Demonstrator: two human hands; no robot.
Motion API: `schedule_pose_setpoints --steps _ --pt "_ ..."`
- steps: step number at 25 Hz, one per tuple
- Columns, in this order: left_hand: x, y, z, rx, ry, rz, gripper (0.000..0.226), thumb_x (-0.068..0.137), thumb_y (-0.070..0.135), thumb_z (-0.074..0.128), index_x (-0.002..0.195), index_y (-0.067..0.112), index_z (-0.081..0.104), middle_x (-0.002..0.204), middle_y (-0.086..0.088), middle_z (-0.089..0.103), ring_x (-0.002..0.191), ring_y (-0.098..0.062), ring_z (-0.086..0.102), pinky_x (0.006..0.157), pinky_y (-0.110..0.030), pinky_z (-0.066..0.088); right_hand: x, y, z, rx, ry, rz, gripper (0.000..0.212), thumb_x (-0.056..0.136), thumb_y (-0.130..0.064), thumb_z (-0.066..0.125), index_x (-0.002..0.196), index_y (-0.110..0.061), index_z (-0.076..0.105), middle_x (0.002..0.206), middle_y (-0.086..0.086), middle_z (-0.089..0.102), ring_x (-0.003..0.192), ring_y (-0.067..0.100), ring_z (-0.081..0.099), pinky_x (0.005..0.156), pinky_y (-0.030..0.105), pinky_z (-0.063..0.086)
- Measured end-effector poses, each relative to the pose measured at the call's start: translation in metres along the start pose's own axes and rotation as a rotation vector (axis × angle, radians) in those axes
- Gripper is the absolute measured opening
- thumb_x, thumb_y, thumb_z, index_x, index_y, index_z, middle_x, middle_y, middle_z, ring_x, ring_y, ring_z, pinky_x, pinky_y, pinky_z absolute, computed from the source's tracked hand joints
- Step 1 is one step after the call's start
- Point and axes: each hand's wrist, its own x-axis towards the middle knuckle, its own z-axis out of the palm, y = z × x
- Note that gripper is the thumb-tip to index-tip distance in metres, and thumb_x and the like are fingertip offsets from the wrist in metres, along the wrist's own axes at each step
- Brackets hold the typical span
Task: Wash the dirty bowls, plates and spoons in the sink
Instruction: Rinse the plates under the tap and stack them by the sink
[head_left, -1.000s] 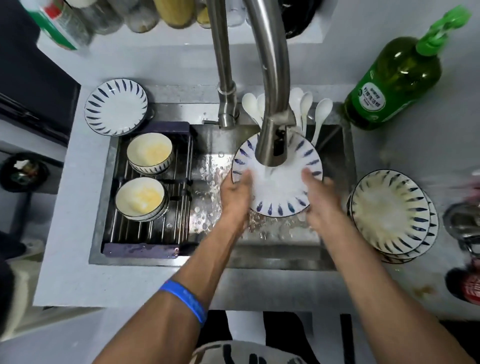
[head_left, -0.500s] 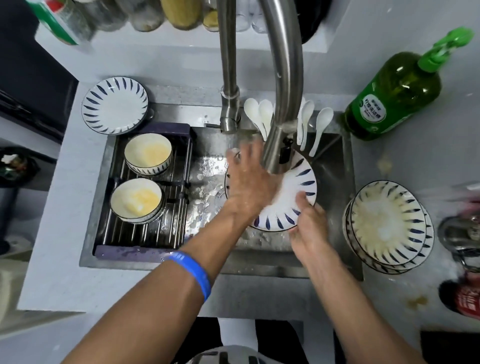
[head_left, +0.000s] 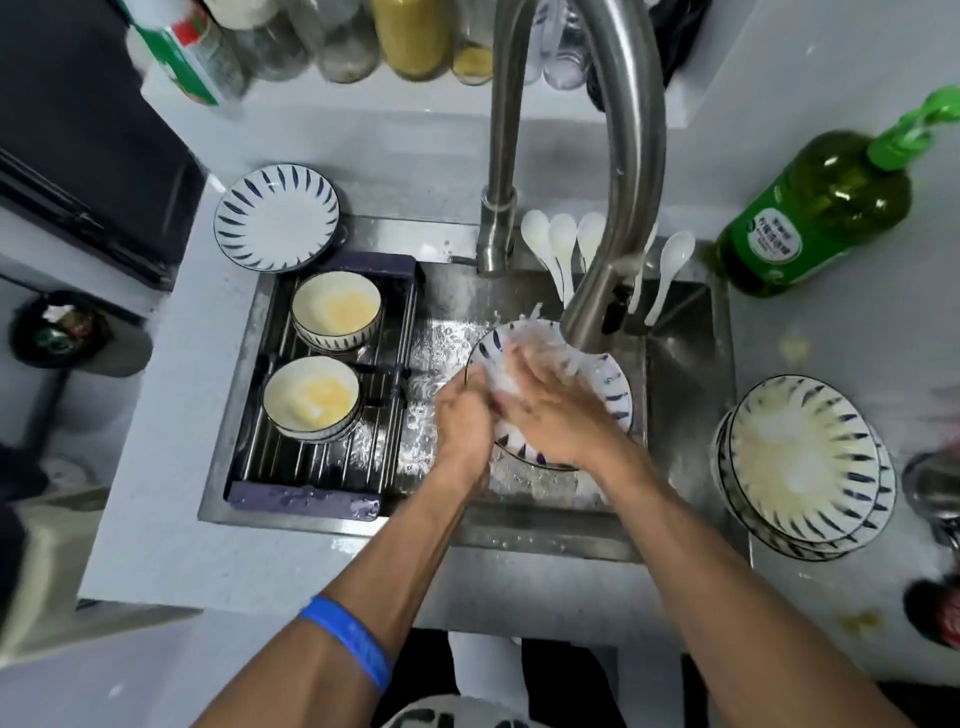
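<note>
Faucet (head_left: 618, 171) arches over at twelve o'clock, rack (head_left: 322, 395) with bowls (head_left: 335, 310) blocks nine, open basin floor (head_left: 675, 405) at three.

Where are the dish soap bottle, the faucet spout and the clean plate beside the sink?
dish soap bottle (head_left: 769, 244), head view, label.
faucet spout (head_left: 636, 156), head view, curved neck.
clean plate (head_left: 277, 217), head view, centre.

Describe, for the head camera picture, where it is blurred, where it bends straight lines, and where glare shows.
Head view: the hands, right hand and left hand, smear with motion over the wet plate; the wide lens bows the sink rim and the faucet; glare glints on the splashed steel beside the drying rack; shelf jars at the top edge are soft.
</note>
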Motion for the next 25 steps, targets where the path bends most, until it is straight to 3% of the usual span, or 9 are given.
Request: schedule_pose_setpoints --steps 4,7,10,13,15,16,18,22,25 --pt "0.002 0.024 0.009 0.028 -0.030 0.051 0.033 0.106 0.025 0.041 0.099 0.005 0.066 0.089 -0.005 0.068 0.082 -0.015 0.063 0.077 -0.025 0.050 0.009 0.012 -0.009 -0.005 0.080 -0.027 0.061 0.104 -0.046 0.010 0.152 -0.028 -0.022 0.157 -0.003 -0.028 0.147 0.019 -0.022 0.123 0.050 -0.003" --pt "0.009 0.025 0.011 -0.019 -0.024 0.083 0.030 0.105 0.029 0.044 0.089 0.011 0.063 0.084 -0.007 0.063 0.077 -0.019 0.057 0.073 -0.032 0.045 0.007 0.006 -0.014 -0.047 0.179 0.094 0.061 0.105 -0.048 0.010 0.156 -0.022 -0.009 0.161 0.002 -0.013 0.150 0.027 -0.007 0.122 0.052 -0.002" --pt "0.002 0.022 0.014 0.032 -0.001 0.119 0.024 0.105 0.018 0.045 0.094 0.005 0.063 0.085 -0.005 0.064 0.080 -0.019 0.058 0.071 -0.019 0.048 0.005 0.008 -0.008 -0.009 0.177 0.006 0.061 0.106 -0.040 0.017 0.156 -0.024 -0.014 0.162 0.002 -0.019 0.146 0.018 -0.020 0.121 0.052 -0.008" --pt "0.010 0.020 0.008 0.128 -0.076 0.108 0.021 0.106 0.016 0.043 0.107 0.005 0.062 0.089 -0.002 0.061 0.085 -0.016 0.058 0.081 -0.026 0.049 0.015 0.034 0.002 -0.122 0.523 0.183 0.062 0.102 -0.051 0.022 0.157 -0.027 0.006 0.164 0.002 -0.001 0.151 0.029 -0.002 0.120 0.054 -0.006" --pt "0.031 0.037 -0.002 0.083 -0.157 0.046 0.017 0.105 0.015 0.047 0.096 0.014 0.061 0.086 0.000 0.062 0.082 -0.018 0.060 0.078 -0.032 0.050 0.017 0.055 -0.016 0.193 0.690 0.399 0.063 0.099 -0.048 0.037 0.153 -0.026 0.015 0.162 0.008 0.019 0.143 0.030 0.030 0.117 0.049 0.028" --pt "0.036 0.047 -0.005 0.138 -0.187 0.037 0.015 0.104 0.016 0.049 0.098 0.015 0.063 0.086 0.000 0.064 0.080 -0.018 0.063 0.075 -0.032 0.052 0.017 0.063 -0.024 0.488 0.694 0.413 0.052 0.099 -0.043 0.044 0.144 -0.020 0.033 0.145 0.013 0.045 0.121 0.028 0.053 0.097 0.040 0.050" --pt "0.029 0.052 -0.002 0.216 -0.144 0.080 0.014 0.102 0.017 0.054 0.106 0.011 0.066 0.080 0.001 0.064 0.071 -0.011 0.063 0.065 -0.029 0.055 0.018 0.056 -0.021 1.043 0.539 0.400 0.016 0.098 -0.030 0.054 0.102 -0.016 0.058 0.091 0.008 0.062 0.076 0.020 0.059 0.056 0.023 0.048" --pt "0.012 0.030 0.003 0.037 0.115 0.002 0.046 0.103 0.018 0.052 0.146 0.007 0.043 0.138 -0.020 0.057 0.126 -0.030 0.058 0.106 -0.049 0.048 0.024 0.047 -0.003 1.392 0.552 0.455 0.012 0.093 -0.025 0.059 0.089 -0.014 0.061 0.078 0.003 0.060 0.073 0.022 0.059 0.064 0.033 0.048" --pt "0.022 0.035 0.002 0.123 -0.042 0.048 0.050 0.100 0.028 0.058 0.145 0.010 0.047 0.123 -0.020 0.066 0.113 -0.025 0.064 0.101 -0.053 0.052 0.017 0.052 -0.038 1.438 0.343 0.277 0.003 0.091 -0.015 0.060 0.089 -0.013 0.060 0.070 0.002 0.059 0.060 0.015 0.062 0.054 0.028 0.054"
